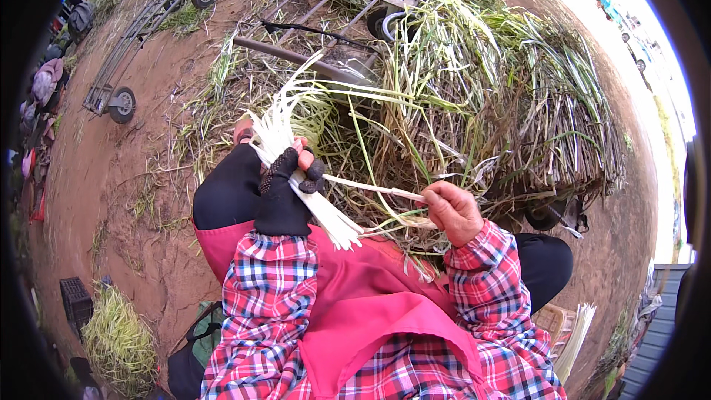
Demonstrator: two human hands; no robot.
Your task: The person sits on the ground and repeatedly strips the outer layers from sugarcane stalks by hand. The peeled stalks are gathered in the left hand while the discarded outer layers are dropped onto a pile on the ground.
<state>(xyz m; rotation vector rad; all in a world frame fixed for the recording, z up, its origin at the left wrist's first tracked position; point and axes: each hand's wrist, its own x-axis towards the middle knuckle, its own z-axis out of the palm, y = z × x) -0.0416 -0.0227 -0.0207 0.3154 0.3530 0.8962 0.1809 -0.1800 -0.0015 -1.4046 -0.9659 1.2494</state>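
Observation:
My left hand point(292, 174), in a dark fingerless glove, is closed round a bundle of pale white stalks point(331, 220) with long thin green-white leaves point(275, 124) spraying out above it. My bare right hand point(452, 213), to the right, pinches a thin pale stalk point(374, 187) that stretches across to my left hand. Both hands are over my pink apron point(348, 281) and in front of a big heap of leafy, dry-looking stalks point(503, 104). Some loose straw-coloured strands hang below my right hand.
A metal cart point(315, 59) lies under and beside the heap; another wheeled cart point(144, 48) stands at upper left on red dirt. A black crate point(76, 304), a pile of green trimmings point(118, 337) and a green bag point(207, 341) are lower left. More white stalks point(574, 344) are lower right.

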